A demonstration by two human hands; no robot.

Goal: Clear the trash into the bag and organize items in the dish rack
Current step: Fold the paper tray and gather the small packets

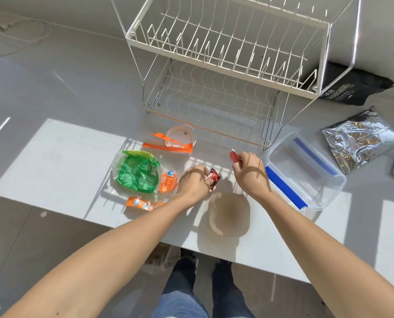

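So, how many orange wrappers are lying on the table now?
3. One orange wrapper lies by the round clear lid near the rack; one is right of the green wrapper; one lies nearest the table edge. Others may hide underneath.

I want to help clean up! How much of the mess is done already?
Nothing looks finished yet. The dish rack holds nothing. Right now the left hand grips a dark red wrapper, and the right hand pinches a small red wrapper. Still on the table: the green wrapper, orange wrappers, the round clear lid, the beige plate and the clear container.
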